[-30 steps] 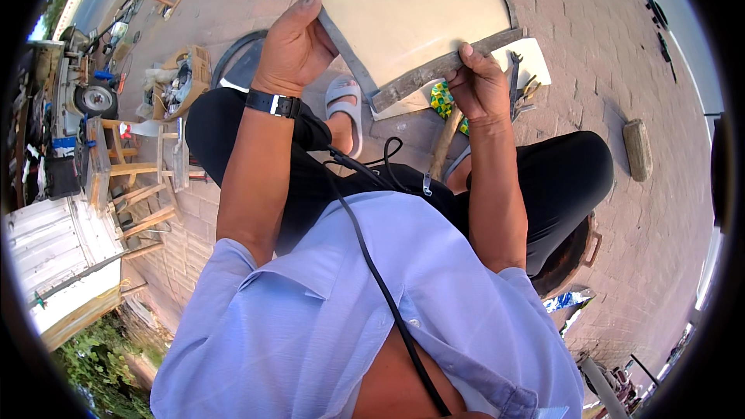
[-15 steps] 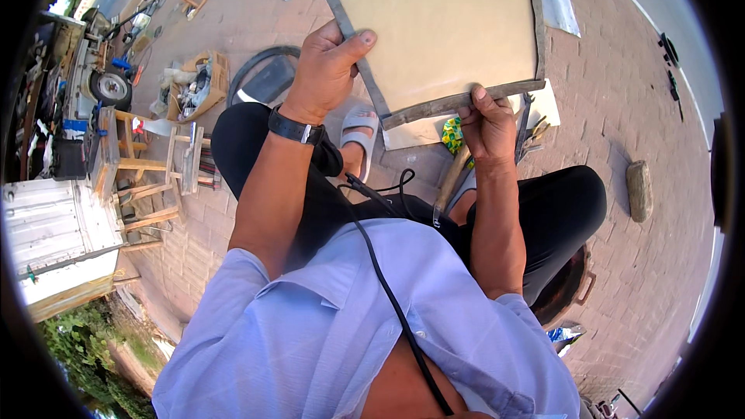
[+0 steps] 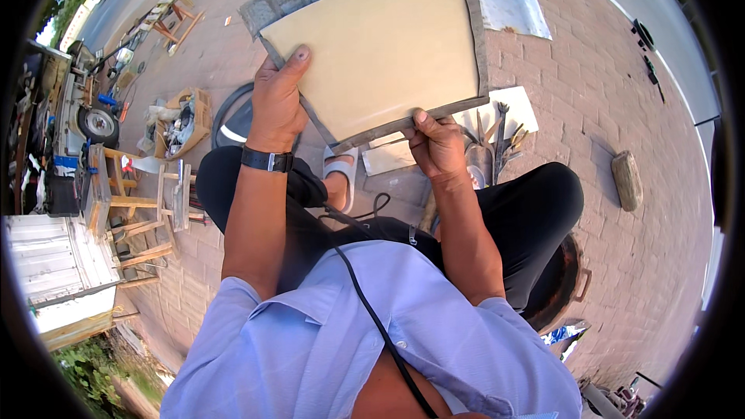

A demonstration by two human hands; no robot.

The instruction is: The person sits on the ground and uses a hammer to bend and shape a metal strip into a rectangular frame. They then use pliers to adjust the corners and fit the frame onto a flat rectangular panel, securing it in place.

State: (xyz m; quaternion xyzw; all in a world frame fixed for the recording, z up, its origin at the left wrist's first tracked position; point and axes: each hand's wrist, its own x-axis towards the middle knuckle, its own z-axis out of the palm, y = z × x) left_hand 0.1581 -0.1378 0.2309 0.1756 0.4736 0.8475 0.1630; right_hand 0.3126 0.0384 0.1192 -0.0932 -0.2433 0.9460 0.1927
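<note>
Both hands hold up a flat panel (image 3: pixel 380 46), cream in the middle with a dark grey border strip; a wider grey patch shows at its far left corner. My left hand (image 3: pixel 278 101) grips the left edge, thumb on top of the cream face. At the near edge, toward the right corner, my right hand (image 3: pixel 437 142) pinches the border between thumb and fingers. Under the panel the fingertips are hidden. On the ground beyond my right hand, several hand tools (image 3: pixel 500 136) lie on a pale sheet (image 3: pixel 516 105).
A cardboard box (image 3: pixel 203 116) of odds and ends stands left, near wooden stools (image 3: pixel 143 209). A metal sheet (image 3: pixel 512 4) lies far right of the panel. To the right are a wooden block (image 3: pixel 627 180) and a rusty round pan (image 3: pixel 570 279). A black cable (image 3: pixel 365 295) hangs down my front.
The panel and both hands have shifted left in view, and more of the panel's far left corner shows. Tools on the pale sheet are more exposed. Both hands keep their grip.
</note>
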